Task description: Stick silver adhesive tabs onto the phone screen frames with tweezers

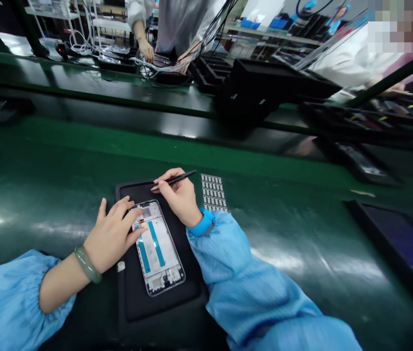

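A phone frame (pixel 159 253) with two blue strips lies face up on a black mat (pixel 162 297) on the green bench. My left hand (pixel 113 234) rests on the frame's upper left edge, fingers stretched flat. My right hand (pixel 177 195) is closed round black tweezers (pixel 179 179), whose tip points left above the top of the frame. A sheet of small grey stickers (pixel 213 192) lies just right of my right hand.
A dark tray (pixel 398 243) sits at the right. A black conveyor strip (pixel 126 119) runs across behind the mat. Black trays (pixel 261 90) and cables stand at the back. A co-worker's hands (pixel 147 48) work across the bench; another person (pixel 356 58) is at the far right.
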### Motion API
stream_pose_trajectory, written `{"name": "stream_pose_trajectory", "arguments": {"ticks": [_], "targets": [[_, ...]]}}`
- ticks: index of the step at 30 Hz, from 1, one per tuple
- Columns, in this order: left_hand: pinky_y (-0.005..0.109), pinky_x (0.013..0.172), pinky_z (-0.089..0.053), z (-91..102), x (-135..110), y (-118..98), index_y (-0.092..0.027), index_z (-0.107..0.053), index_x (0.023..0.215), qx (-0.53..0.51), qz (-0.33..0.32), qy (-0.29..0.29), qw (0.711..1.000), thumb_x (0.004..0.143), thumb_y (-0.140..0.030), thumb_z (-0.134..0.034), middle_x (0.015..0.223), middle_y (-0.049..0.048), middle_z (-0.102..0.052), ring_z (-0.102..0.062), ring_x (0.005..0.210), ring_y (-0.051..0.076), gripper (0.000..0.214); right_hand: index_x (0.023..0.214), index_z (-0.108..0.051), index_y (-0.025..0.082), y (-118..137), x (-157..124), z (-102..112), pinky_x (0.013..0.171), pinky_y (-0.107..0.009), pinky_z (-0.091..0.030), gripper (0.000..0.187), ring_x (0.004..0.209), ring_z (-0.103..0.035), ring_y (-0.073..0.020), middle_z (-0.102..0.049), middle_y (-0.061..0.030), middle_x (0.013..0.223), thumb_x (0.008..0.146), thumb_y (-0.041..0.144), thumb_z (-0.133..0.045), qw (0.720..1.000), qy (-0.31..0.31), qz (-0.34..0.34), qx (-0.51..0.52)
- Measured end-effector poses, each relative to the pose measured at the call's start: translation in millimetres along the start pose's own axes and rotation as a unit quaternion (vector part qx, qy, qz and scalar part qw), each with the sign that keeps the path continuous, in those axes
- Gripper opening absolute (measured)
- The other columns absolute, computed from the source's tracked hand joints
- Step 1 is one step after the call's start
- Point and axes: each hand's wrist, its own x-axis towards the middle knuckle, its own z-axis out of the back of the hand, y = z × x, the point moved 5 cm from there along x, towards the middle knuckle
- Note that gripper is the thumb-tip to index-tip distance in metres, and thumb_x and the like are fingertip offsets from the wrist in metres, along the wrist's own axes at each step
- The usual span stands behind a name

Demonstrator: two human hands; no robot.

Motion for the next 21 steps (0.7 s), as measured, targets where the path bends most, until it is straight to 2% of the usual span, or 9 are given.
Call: {"name": "stream_pose_trajectory", "arguments": {"ticks": [2, 4, 7, 10, 13, 16, 18, 21], "targets": [[0.059, 0.101, -0.027, -0.5, 0.1, -1.0, -0.019, -0.04, 0.124, -0.032, 0.039, -0.008, 0.999, 0.087, -0.036, -0.047, 0.129, 0.014, -0.046, -0.033, 0.128, 0.028, 0.041, 0.082, -0.047, 0.019, 15.8, 0.1, 7.6, 0.068, -0.029, -0.054, 0.013, 0.07, -0.064, -0.0132, -0.06, 0.0006, 0.079, 0.079, 0.028, -0.056, 0.999, -0.025, 0.028, -0.008], [0.06, 0.1, -0.026, 2.1, 3.4, -11.2, -0.015, -0.035, 0.128, -0.025, 0.052, -0.029, 0.998, 0.087, -0.037, -0.045, 0.131, 0.0168, -0.042, -0.03, 0.13, 0.029, 0.047, 0.083, -0.047, 0.02, 37.8, -0.4, 14.8, 0.068, -0.028, -0.055, 0.014, 0.07, -0.064, -0.0125, -0.06, 0.0004, 0.08, 0.08, 0.029, -0.056, 0.997, -0.036, 0.068, -0.015], [0.063, 0.101, -0.019, 5.2, 15.6, -48.1, -0.013, -0.046, 0.12, 0.033, -0.002, -0.038, 0.999, 0.088, -0.041, -0.043, 0.122, 0.0165, -0.05, -0.039, 0.121, 0.031, 0.043, 0.083, -0.046, 0.02, 67.4, -1.4, 25.9, 0.068, -0.028, -0.056, 0.014, 0.069, -0.064, -0.0117, -0.06, 0.0006, 0.081, 0.08, 0.029, -0.057, 0.992, -0.051, 0.119, -0.001], [0.059, 0.097, -0.026, -1.3, 31.9, -91.8, -0.011, -0.062, 0.094, 0.085, -0.042, 0.009, 0.995, 0.084, -0.055, -0.042, 0.094, 0.0154, -0.06, -0.051, 0.099, 0.032, 0.049, 0.083, -0.046, 0.021, 81.1, -1.7, 37.1, 0.068, -0.028, -0.057, 0.015, 0.068, -0.064, -0.0117, -0.06, 0.001, 0.08, 0.08, 0.028, -0.058, 0.989, -0.07, 0.129, 0.017], [0.053, 0.084, -0.036, -12.6, 47.3, -115.7, -0.005, -0.063, 0.09, 0.132, -0.001, 0.07, 0.989, 0.08, -0.059, -0.044, 0.086, 0.0192, -0.059, -0.052, 0.09, 0.034, 0.058, 0.083, -0.046, 0.021, 85.1, -3.0, 50.4, 0.067, -0.028, -0.057, 0.016, 0.068, -0.064, -0.012, -0.06, 0.0011, 0.08, 0.08, 0.03, -0.058, 0.987, -0.089, 0.131, 0.008], [0.049, 0.076, -0.037, -18.8, 59.4, -118.6, -0.004, -0.061, 0.094, 0.153, 0.009, 0.098, 0.983, 0.08, -0.044, -0.051, 0.09, 0.021, -0.059, -0.051, 0.089, 0.034, 0.044, 0.082, -0.048, 0.02, 87.5, -7.1, 70.1, 0.067, -0.029, -0.058, 0.016, 0.068, -0.065, -0.013, -0.06, 0.0006, 0.08, 0.079, 0.031, -0.06, 0.984, -0.105, 0.144, -0.016], [0.047, 0.074, -0.038, -18.9, 66.8, -112.3, -0.006, -0.062, 0.094, 0.153, -0.015, 0.102, 0.983, 0.079, -0.031, -0.05, 0.092, 0.0195, -0.059, -0.052, 0.089, 0.032, 0.031, 0.082, -0.049, 0.02, 86.2, -11.6, 88.0, 0.065, -0.029, -0.058, 0.016, 0.069, -0.065, -0.014, -0.06, 0.0, 0.08, 0.079, 0.031, -0.06, 0.982, -0.118, 0.139, -0.038], [0.046, 0.075, -0.038, -16.7, 77.7, -97.4, -0.008, -0.062, 0.094, 0.158, -0.042, 0.106, 0.981, 0.075, -0.022, -0.05, 0.096, 0.0185, -0.059, -0.051, 0.092, 0.031, 0.026, 0.081, -0.051, 0.019, 74.8, -21.2, 120.5, 0.063, -0.03, -0.058, 0.016, 0.069, -0.065, -0.0152, -0.06, -0.0007, 0.079, 0.079, 0.031, -0.061, 0.98, -0.148, 0.116, -0.065]]}}
